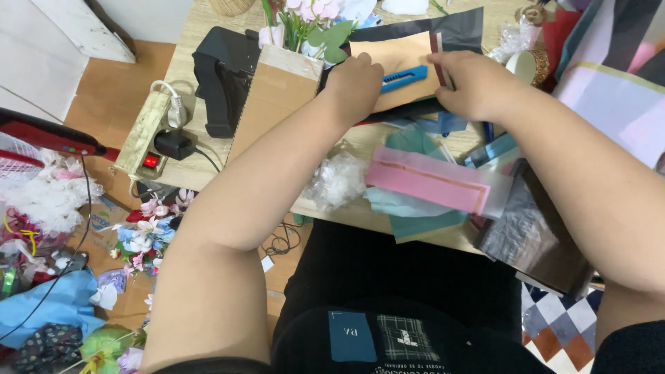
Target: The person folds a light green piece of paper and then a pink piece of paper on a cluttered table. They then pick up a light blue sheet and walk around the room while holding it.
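My left hand (pixel 355 83) lies knuckles-up on the tan sheet of card (pixel 395 55), fingers curled down and pressing it flat against the table; it grips nothing that I can see. My right hand (pixel 471 83) sits just beside it at the card's right edge, fingers bent and pinched on a narrow dark red strip (pixel 436 48) that runs along that edge. Between my two hands the blue utility knife (pixel 403 77) lies on the card, touching neither palm as far as I can tell; whether its blade is out is hidden.

I judge that I am lining up the strip against the card's edge, holding the sheet steady with one hand and placing with the other. The next move seems to call for keeping the card from sliding and the strip straight along the edge, with the knife close enough to pick up.

Nearer my body lies a pink paper sheet (pixel 429 183) over teal paper (pixel 415 208), with a crumpled clear wrap (pixel 338 180) beside them. A cardboard box (pixel 273 97) holding artificial flowers (pixel 312 21) stands to the left of the card, beyond it a black device (pixel 222 76) and a power strip (pixel 147 135) at the wooden table (pixel 201 48) edge.
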